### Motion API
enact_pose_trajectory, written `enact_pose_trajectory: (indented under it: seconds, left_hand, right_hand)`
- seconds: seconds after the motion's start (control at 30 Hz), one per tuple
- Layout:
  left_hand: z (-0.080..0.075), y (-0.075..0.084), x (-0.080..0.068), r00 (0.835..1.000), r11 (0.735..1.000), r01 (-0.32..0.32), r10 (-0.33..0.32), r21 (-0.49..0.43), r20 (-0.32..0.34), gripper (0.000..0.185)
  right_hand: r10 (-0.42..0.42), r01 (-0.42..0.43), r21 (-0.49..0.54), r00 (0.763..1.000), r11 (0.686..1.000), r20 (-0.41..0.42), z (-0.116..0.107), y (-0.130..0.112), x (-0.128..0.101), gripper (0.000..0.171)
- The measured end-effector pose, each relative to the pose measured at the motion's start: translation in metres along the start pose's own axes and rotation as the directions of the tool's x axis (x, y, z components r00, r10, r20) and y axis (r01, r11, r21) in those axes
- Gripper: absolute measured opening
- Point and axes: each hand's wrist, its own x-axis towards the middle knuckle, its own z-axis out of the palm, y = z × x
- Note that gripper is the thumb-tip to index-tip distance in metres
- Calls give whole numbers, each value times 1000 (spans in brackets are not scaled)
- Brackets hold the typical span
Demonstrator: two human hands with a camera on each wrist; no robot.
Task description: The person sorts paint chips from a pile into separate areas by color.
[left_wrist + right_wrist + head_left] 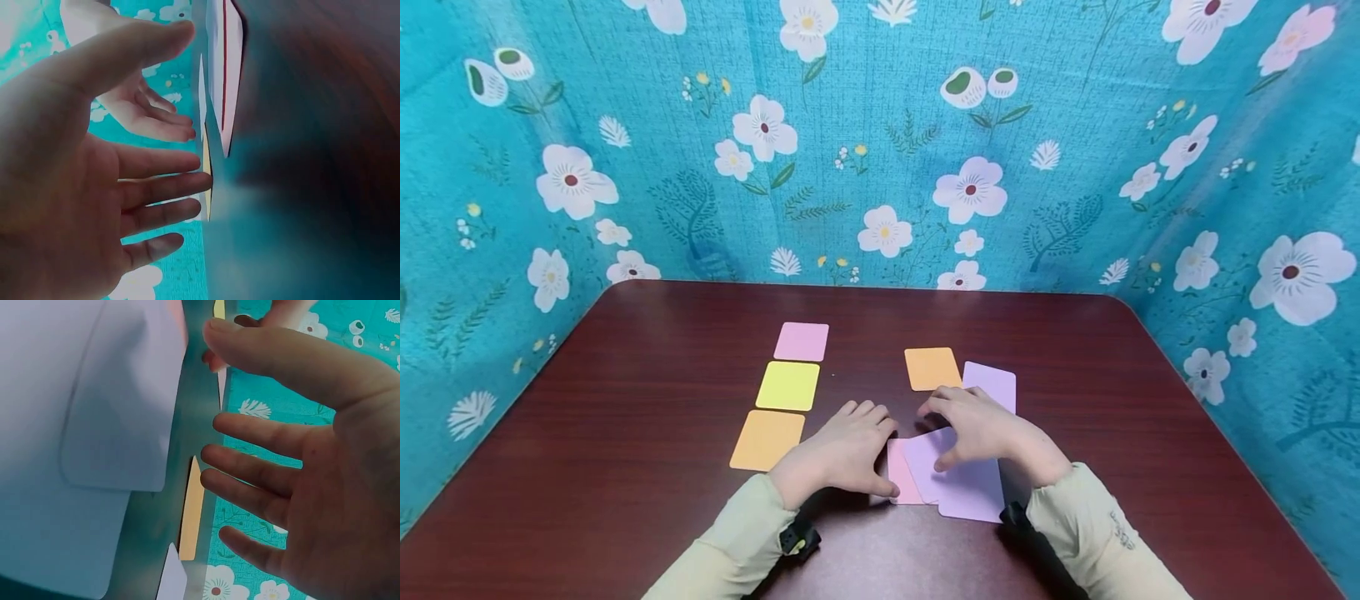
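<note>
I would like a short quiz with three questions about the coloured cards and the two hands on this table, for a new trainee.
1. True or false: the column of three cards left of the left hand runs, from far to near, pink card, yellow card, orange card.
2. Which card lies directly beside the far orange card? A) green B) purple C) yellow
3. Fill in: the right hand hovers over overlapping purple cards, with fingers that are ____ (straight or curled into a fist).

Key
1. True.
2. B, the purple card.
3. Straight; the right wrist view shows an open palm.
</note>
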Motion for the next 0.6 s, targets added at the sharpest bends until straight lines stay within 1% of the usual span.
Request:
enact_pose_trajectory:
  seconds: [0.2, 0.4, 0.5, 0.6]
  left_hand:
    - [4, 8, 10, 1000, 999, 20, -19, 45, -11, 65]
    - [12, 15, 15, 998, 995, 65, -65, 78, -3, 64]
    - [13, 19, 17, 996, 993, 87, -87, 76, 5, 68]
    - [14, 22, 19, 995, 992, 102, -103, 76, 11, 72]
  right_hand:
    - [11, -11, -16, 1000, 1000, 0, 5, 4, -7, 68]
    - [30, -30, -2, 999, 1000, 28, 9, 7, -11, 79]
    - [38, -38, 9, 998, 999, 42, 12, 8, -12, 80]
    - [34, -34, 9, 999, 999, 37, 15, 8, -12, 78]
